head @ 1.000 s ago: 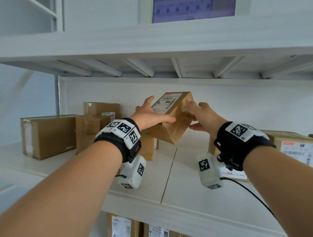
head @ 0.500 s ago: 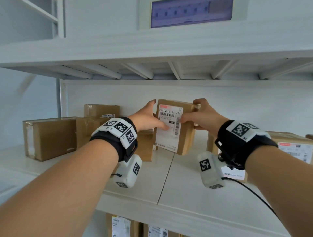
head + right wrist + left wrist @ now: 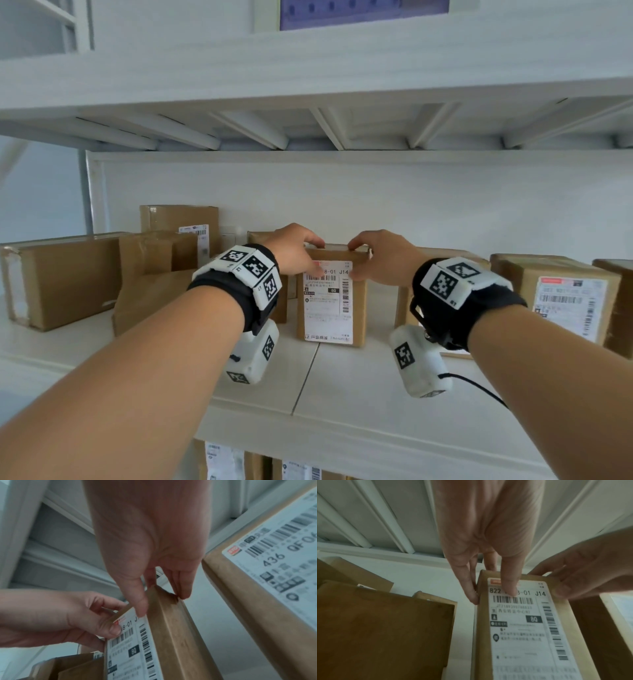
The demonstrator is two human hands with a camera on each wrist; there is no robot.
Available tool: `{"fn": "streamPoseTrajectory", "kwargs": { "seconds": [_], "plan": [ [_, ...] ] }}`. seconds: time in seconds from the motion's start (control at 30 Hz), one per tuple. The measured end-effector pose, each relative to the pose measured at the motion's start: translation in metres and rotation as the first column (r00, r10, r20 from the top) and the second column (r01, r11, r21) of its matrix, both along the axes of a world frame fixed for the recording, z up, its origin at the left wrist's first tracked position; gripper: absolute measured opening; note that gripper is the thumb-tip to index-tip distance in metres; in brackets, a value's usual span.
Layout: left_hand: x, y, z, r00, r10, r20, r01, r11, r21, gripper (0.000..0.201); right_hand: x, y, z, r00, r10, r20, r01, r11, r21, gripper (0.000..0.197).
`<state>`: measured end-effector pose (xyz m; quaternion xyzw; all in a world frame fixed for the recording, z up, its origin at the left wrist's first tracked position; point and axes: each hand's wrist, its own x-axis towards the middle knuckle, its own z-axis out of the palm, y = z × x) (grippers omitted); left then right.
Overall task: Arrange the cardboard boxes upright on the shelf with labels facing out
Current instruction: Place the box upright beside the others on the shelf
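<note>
A small cardboard box (image 3: pixel 330 308) stands upright on the white shelf (image 3: pixel 359 380), its white shipping label (image 3: pixel 522 622) facing me. My left hand (image 3: pixel 294 251) pinches its top left corner, thumb on the label and fingers over the top edge. My right hand (image 3: pixel 380 257) pinches the top right corner (image 3: pixel 154 596) the same way. In the left wrist view my left hand (image 3: pixel 489 585) has its thumb on the label print. In the right wrist view my right hand (image 3: pixel 163 599) straddles the box's top edge.
Plain brown boxes (image 3: pixel 65 277) crowd the shelf's left side, one (image 3: pixel 154 281) close beside the held box. Labelled boxes (image 3: pixel 565 301) stand to the right. The shelf above (image 3: pixel 308 89) hangs low overhead. More boxes (image 3: pixel 226 462) sit on the shelf below.
The box went from tilted in the air, label upward, to standing upright on the shelf with the label forward. Both hands shifted up to its top corners.
</note>
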<state>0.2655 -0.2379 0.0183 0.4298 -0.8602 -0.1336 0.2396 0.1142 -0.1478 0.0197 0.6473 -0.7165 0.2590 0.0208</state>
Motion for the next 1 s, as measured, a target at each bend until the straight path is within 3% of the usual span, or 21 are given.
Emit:
{"fn": "streamPoseTrajectory", "kwargs": {
  "seconds": [0.17, 0.27, 0.4, 0.57, 0.8, 1.0],
  "plan": [
    [-0.009, -0.002, 0.001, 0.997, -0.022, 0.067, 0.022, 1.0, 0.008, 0.077, -0.02, 0.019, 0.018, 1.0, -0.023, 0.008, 0.024, 0.99, -0.14, 0.035],
    [-0.017, -0.002, 0.0, 0.985, -0.087, 0.148, 0.084, 0.996, 0.028, 0.099, -0.044, 0.031, 0.018, 0.993, -0.118, 0.003, 0.118, 0.991, -0.07, 0.039],
    [-0.027, -0.001, -0.003, 0.979, -0.127, 0.159, 0.128, 0.992, 0.003, 0.088, -0.066, 0.037, 0.004, 0.961, -0.237, -0.142, 0.255, 0.959, 0.122, 0.061],
    [-0.039, 0.001, -0.004, 0.982, -0.149, 0.12, 0.153, 0.988, -0.025, 0.081, -0.071, 0.036, 0.0, 0.93, -0.286, -0.23, 0.315, 0.944, 0.1, 0.06],
    [-0.046, -0.001, -0.003, 0.984, -0.147, 0.105, 0.147, 0.989, 0.007, 0.082, -0.07, 0.04, 0.009, 0.957, -0.231, -0.173, 0.249, 0.965, 0.088, 0.049],
    [-0.039, 0.004, 0.004, 0.984, -0.121, 0.133, 0.117, 0.992, 0.036, 0.096, -0.067, 0.038, 0.016, 0.968, -0.217, -0.124, 0.23, 0.967, 0.106, 0.069]
  ]
}}
